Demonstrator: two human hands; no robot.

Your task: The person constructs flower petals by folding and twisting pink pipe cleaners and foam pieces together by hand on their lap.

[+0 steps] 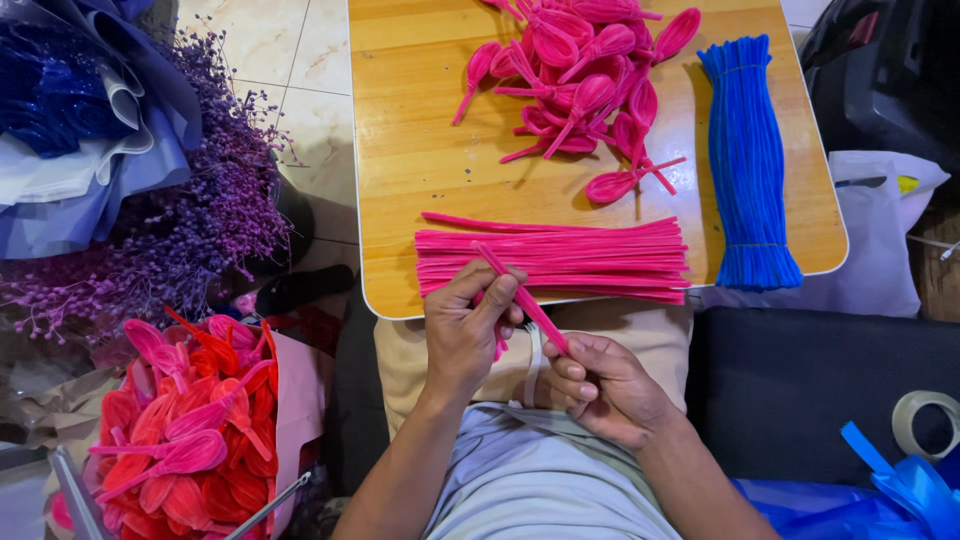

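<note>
Both hands hold one pink pipe cleaner (520,295) over my lap, just below the near edge of a small wooden table (400,150). My left hand (462,330) grips its upper part, with the tip poking up past my fingers. My right hand (600,385) pinches the lower end. A flat row of straight pink pipe cleaners (560,260) lies on the table right above my hands. Farther back sits a pile of pink pipe cleaners bent into petal loops (585,80).
A bundle of blue pipe cleaners (745,160) lies along the table's right side. On the floor at left are a bouquet of red and pink looped petals (185,430), purple dried flowers (190,210) and blue wrapping (80,110). A tape roll (925,420) and blue ribbon (890,490) lie at right.
</note>
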